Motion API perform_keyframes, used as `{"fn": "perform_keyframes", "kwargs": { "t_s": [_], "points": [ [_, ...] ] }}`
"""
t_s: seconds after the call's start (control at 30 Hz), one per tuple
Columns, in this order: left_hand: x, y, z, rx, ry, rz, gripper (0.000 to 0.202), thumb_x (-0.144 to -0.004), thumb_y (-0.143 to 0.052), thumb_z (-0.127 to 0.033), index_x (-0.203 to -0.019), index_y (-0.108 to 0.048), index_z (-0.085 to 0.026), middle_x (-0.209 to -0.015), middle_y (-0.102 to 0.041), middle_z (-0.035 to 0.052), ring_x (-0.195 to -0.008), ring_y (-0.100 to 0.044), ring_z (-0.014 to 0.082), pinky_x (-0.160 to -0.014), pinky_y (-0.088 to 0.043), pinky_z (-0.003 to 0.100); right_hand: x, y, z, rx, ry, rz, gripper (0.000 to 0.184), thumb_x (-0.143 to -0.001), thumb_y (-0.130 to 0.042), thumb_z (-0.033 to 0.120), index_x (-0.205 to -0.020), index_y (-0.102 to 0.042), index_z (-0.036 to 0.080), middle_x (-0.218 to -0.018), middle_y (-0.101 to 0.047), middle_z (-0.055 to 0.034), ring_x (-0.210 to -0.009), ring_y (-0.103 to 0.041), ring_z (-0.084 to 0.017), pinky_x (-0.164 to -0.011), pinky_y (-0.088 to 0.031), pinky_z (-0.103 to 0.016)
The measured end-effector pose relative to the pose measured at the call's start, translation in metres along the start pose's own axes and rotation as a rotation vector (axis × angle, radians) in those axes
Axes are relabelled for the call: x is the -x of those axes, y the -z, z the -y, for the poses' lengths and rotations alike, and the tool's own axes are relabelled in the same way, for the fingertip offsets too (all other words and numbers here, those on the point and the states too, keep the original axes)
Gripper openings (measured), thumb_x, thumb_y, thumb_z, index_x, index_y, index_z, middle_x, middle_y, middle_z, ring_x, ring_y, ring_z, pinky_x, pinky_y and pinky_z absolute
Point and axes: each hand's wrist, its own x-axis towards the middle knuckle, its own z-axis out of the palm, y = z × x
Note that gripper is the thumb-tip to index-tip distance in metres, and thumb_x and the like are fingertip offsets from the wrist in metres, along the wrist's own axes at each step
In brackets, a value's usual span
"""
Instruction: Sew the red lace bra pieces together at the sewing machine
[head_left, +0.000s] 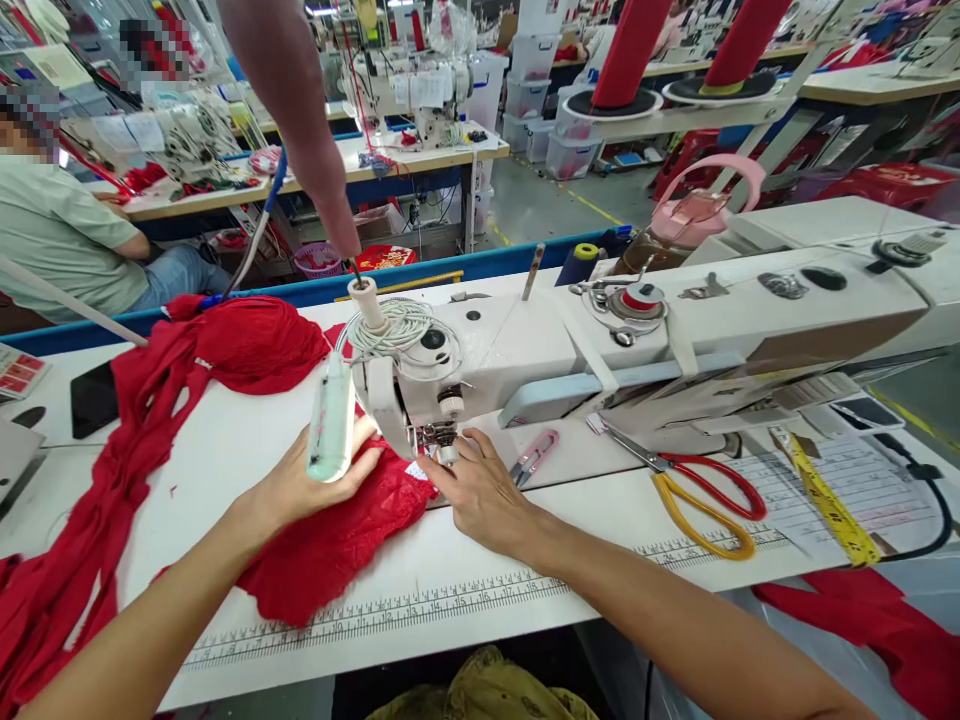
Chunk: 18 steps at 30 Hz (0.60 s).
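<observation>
A white sewing machine (510,335) stands before me, its needle area lit. Red lace fabric (337,545) lies under the needle end and spreads over the table toward me. My left hand (300,475) is closed on the fabric's far left part, its fingers partly hidden behind a pale green lamp-like piece (330,420) fixed to the machine head. Close by the presser foot, my right hand (487,495) has its fingertips bent together; what they pinch is hidden. A small white piece, perhaps a label, shows beside these fingertips.
Pink thread snips (536,455) and large scissors (694,480) lie right of my right hand. A yellow tape measure (832,510) rests on paper. Gathered red cloth (240,345) and a dark phone (94,400) are at left. A person (67,230) sits beyond the blue edge.
</observation>
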Motion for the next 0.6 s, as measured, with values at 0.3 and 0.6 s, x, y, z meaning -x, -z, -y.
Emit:
{"fn": "perform_keyframes", "kwargs": {
  "t_s": [0.3,0.6],
  "points": [
    [0.019,-0.021,-0.051,-0.176,-0.201,-0.025,0.026,-0.090,-0.040,-0.004,-0.081,-0.060,-0.018,-0.077,-0.056,0.0041,-0.072,-0.051,0.0185,-0.065,-0.039,0.030,0.000,-0.003,-0.002,-0.002,0.020,0.020,0.042,-0.077,-0.050,-0.002,-0.113,-0.068,0.013,-0.092,-0.068,-0.0105,-0.098,-0.050,-0.026,-0.109,-0.026,-0.047],
    [0.025,-0.036,-0.045,-0.172,-0.214,-0.171,0.031,-0.088,-0.042,0.000,-0.100,-0.065,-0.017,-0.074,-0.055,0.0027,-0.069,-0.048,0.0182,-0.067,-0.040,0.031,0.002,-0.003,0.000,0.032,0.015,0.042,0.037,-0.080,-0.051,-0.001,-0.108,-0.069,0.016,-0.106,-0.067,-0.0104,-0.105,-0.050,-0.026,-0.112,-0.024,-0.050]
  ]
}}
